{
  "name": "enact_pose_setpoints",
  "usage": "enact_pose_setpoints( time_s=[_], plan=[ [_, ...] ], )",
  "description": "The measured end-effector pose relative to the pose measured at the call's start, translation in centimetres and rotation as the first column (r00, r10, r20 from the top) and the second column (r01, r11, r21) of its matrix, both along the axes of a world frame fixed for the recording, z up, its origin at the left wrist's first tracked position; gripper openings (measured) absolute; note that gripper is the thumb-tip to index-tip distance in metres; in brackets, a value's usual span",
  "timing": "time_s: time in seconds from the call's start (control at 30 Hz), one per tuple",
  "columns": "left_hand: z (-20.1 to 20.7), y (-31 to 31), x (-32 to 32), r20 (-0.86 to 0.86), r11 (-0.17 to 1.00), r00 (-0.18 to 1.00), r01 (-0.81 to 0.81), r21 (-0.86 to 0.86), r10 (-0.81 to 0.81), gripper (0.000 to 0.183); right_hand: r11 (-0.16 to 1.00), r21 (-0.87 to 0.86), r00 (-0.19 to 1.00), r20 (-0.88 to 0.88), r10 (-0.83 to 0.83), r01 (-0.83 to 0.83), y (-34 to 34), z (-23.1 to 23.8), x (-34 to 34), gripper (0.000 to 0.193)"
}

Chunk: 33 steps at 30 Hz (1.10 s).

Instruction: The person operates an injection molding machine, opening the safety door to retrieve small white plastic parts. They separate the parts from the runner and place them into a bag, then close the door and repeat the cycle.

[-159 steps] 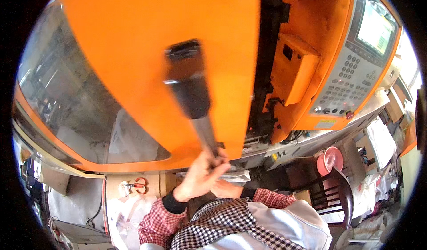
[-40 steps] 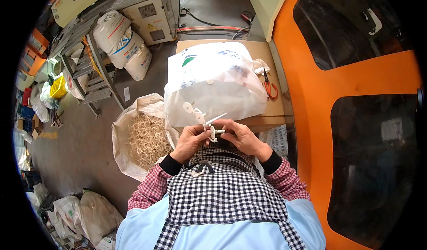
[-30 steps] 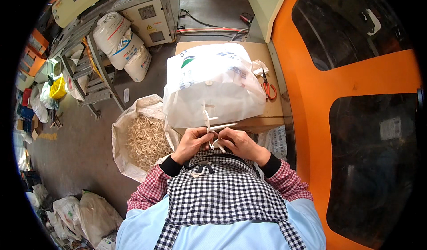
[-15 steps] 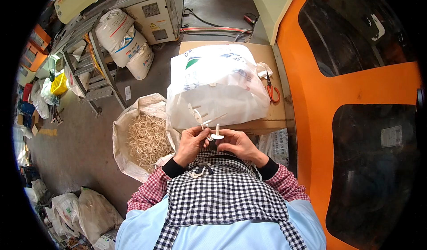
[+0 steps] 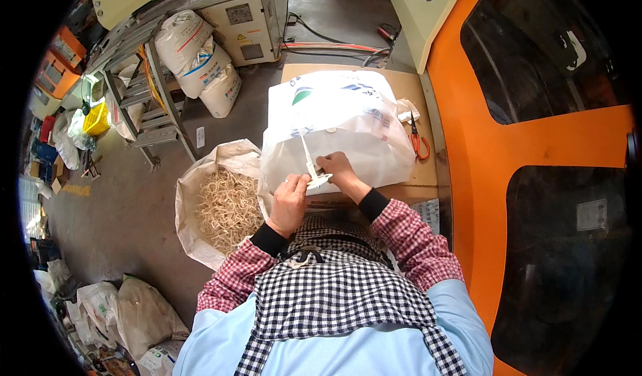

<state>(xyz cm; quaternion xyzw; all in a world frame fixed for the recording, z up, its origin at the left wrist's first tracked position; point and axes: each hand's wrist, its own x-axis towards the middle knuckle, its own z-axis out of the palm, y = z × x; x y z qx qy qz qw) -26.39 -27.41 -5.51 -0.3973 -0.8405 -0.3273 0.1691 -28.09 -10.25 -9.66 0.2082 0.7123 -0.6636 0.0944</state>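
White plastic part over near side of white bag. Left hand: fingers look clamped on part. Right hand: fingers curled against it, grip can't tell. Best: steady left pinch, no bending.

The head camera looks steeply down from the wearer's own head, the checked apron near below it; it faces forward over the left hand and right hand to the white bag just beyond; the fisheye takes in floor at left and bends the orange machine at right; depth near the crowded left rim seems hard to judge.
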Motion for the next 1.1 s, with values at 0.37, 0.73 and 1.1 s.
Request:
enact_pose_setpoints(
  time_s=[0.37, 0.73, 1.1],
  plan=[
    [1.6, -1.4, 2.8, -0.017, 0.964, 0.982, 0.189, 0.188, -0.189, 0.034, 0.956, -0.281, 0.956, 0.294, -0.001, 0.088, 2.1, -2.3, 3.5, 0.020],
    [2.4, -1.1, 1.7, 0.592, 0.972, 0.780, 0.085, 0.219, -0.202, 0.013, 0.988, 0.099, 0.854, -0.498, 0.150, -0.117, 3.8, 6.1, 3.6, 0.039],
    [2.0, 0.1, 1.5, 0.461, 0.959, 0.842, 0.261, 0.107, -0.281, 0.016, 0.942, 0.083, 0.834, -0.444, 0.326, -0.324, 3.4, 10.3, 6.9, 0.029]
  ],
)
